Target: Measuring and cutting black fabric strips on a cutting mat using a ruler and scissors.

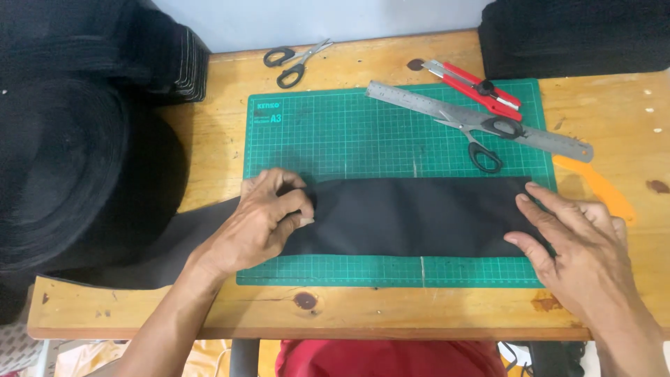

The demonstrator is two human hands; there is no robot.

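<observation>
bright, even overhead light, soft short shadows, sharp focus, slight bending at the edges.

black fabric roll (56, 160) cut off left

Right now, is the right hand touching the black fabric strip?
Touching: in the head view the right hand lies flat, fingers pressing the black fabric strip's right end.

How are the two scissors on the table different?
The top scissors lie on the bare wooden table, beyond the green cutting mat; the right scissors lie on the mat, across the metal ruler. The top scissors' blades point up and right; the right scissors' blades point left. Both have black handles, silver blades, and lie untouched by either hand.
</observation>
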